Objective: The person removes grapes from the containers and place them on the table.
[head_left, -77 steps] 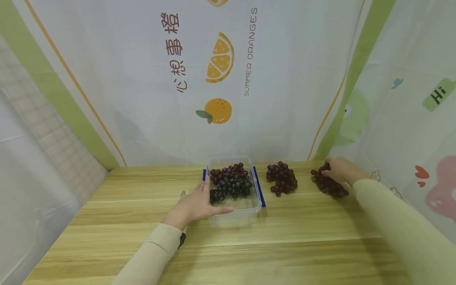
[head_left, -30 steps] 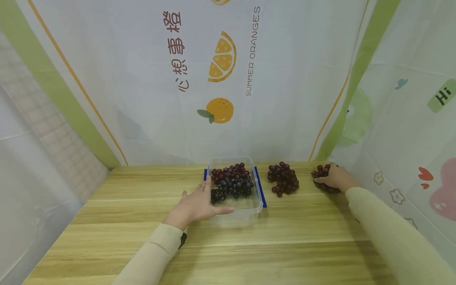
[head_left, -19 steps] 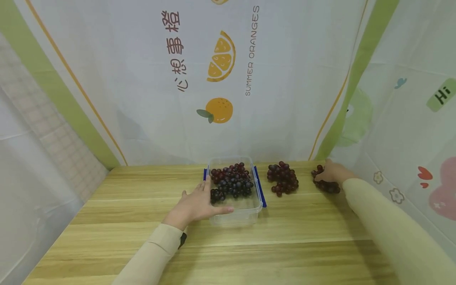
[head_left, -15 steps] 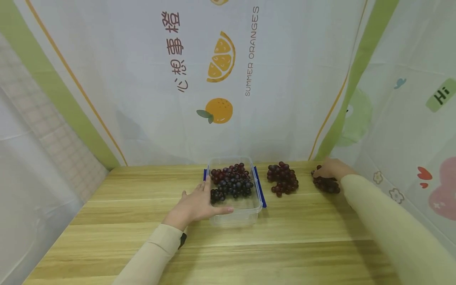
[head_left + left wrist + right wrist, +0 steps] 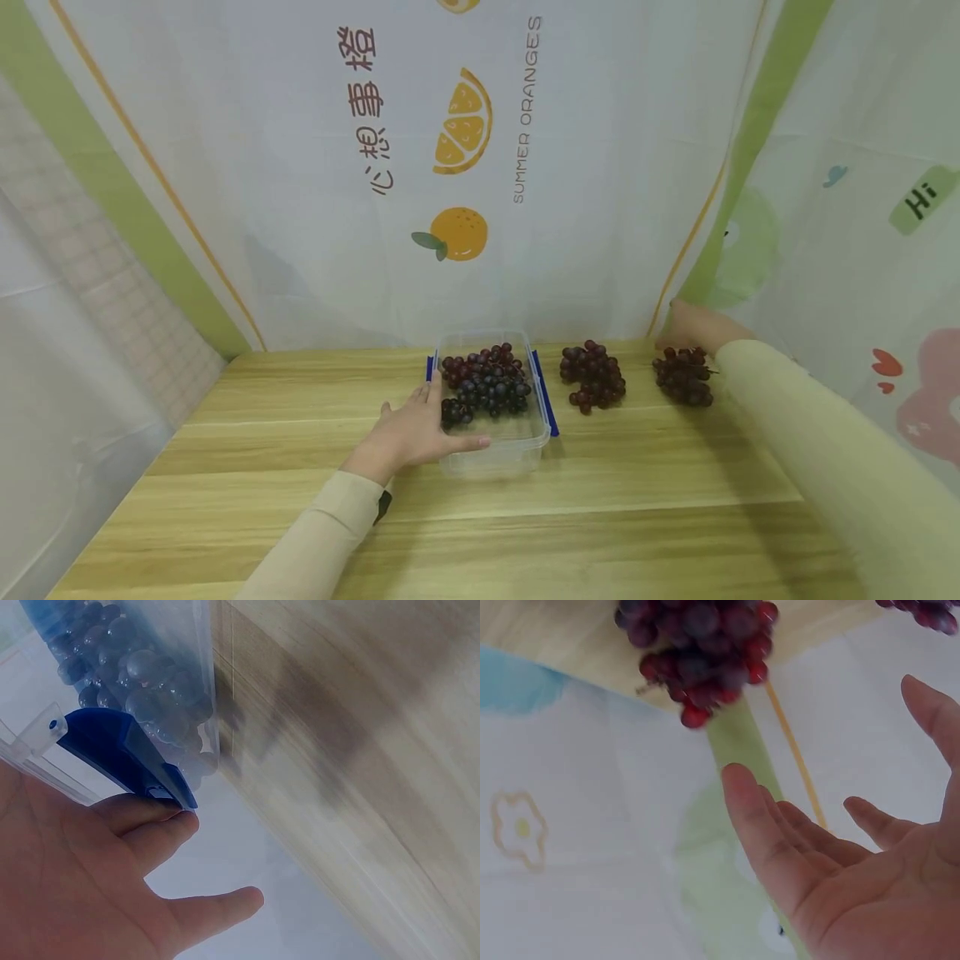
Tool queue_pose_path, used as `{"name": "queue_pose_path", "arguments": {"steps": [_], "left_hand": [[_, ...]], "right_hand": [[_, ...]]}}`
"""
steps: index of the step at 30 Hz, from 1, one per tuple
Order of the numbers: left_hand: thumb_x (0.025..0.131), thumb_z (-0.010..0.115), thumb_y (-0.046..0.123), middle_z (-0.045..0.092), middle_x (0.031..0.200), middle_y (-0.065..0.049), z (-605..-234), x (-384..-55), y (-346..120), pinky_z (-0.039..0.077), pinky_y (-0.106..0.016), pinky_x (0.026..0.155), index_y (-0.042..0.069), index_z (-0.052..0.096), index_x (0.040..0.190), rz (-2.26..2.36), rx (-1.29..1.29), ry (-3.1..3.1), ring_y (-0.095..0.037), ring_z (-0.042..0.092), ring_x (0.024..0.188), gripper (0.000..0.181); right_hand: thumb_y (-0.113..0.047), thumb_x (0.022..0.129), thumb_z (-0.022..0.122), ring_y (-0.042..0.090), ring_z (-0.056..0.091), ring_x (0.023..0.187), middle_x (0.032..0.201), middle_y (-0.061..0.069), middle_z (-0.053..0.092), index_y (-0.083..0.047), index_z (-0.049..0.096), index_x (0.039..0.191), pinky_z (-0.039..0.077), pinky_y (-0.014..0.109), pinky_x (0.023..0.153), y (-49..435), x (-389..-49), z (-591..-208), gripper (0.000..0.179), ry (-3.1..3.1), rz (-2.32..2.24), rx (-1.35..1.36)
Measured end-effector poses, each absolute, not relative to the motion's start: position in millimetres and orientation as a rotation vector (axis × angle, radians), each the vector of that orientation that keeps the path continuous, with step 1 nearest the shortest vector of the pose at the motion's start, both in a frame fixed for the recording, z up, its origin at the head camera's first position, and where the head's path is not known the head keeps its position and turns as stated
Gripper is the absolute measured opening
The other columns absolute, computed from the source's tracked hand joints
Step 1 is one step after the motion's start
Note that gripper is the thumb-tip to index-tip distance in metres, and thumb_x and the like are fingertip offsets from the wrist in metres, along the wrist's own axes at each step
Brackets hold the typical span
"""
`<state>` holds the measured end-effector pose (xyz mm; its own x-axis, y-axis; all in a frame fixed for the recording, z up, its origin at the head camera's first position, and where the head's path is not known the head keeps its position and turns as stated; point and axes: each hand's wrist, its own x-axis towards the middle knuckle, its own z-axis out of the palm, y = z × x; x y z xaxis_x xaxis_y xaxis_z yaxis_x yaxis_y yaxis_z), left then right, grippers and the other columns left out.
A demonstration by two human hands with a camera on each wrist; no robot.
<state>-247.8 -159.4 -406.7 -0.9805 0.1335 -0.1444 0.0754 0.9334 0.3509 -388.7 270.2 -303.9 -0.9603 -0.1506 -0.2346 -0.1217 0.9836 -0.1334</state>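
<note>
A clear plastic box [image 5: 495, 463] with blue side clips holds dark grapes [image 5: 489, 379]. My left hand [image 5: 416, 429] rests spread on the box's left and near rim; in the left wrist view its fingertips touch a blue clip [image 5: 124, 750]. At the right, a bunch of red grapes [image 5: 684, 379] lies on the table. Just behind and above it is my right hand [image 5: 696, 325], which holds nothing. The right wrist view shows its fingers [image 5: 761, 832] spread and apart from the grapes [image 5: 705, 649].
Another bunch of red grapes [image 5: 592, 375] lies between the box and the right-hand bunch. The wooden table [image 5: 300, 467] ends at a white printed curtain [image 5: 337, 275] at the back, and more cloth hangs at both sides.
My right hand has let go of the right-hand bunch and lifted up and back from it. That bunch sits slightly left of its first place. My left hand has stayed on the box.
</note>
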Motion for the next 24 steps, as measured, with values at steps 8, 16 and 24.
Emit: {"name": "queue_pose_path", "arguments": {"steps": [8, 16, 24], "left_hand": [[0.074, 0.054, 0.102, 0.018, 0.177, -0.022, -405, -245, -158, 0.011, -0.082, 0.124, 0.006, -0.006, 0.171, 0.509, 0.164, 2.927, -0.041, 0.024, 0.165, 0.149], [0.074, 0.053, 0.102, 0.019, 0.177, -0.022, -406, -247, -159, 0.013, -0.083, 0.123, 0.006, -0.005, 0.171, 0.499, 0.172, 2.930, -0.040, 0.025, 0.164, 0.148], [0.076, 0.055, 0.100, 0.020, 0.177, -0.021, -404, -246, -160, 0.013, -0.083, 0.123, 0.005, -0.002, 0.171, 0.520, 0.182, 2.932, -0.040, 0.024, 0.165, 0.146]], "right_hand": [[-0.029, 0.097, 0.070, 0.065, 0.035, 0.146, 0.161, 0.047, 0.028, 0.020, 0.024, 0.158, 0.039, 0.072, 0.118, 247, -382, -271, 0.091, 2.875, -0.123, -0.275], [-0.033, 0.098, 0.073, 0.062, 0.030, 0.151, 0.163, 0.044, 0.029, 0.010, 0.027, 0.163, 0.038, 0.074, 0.118, 196, -367, -249, 0.091, 2.900, -0.040, -0.378], [-0.032, 0.098, 0.074, 0.055, 0.032, 0.155, 0.166, 0.038, 0.031, 0.004, 0.032, 0.164, 0.036, 0.068, 0.123, 139, -360, -240, 0.086, 2.915, 0.028, -0.514]]}}
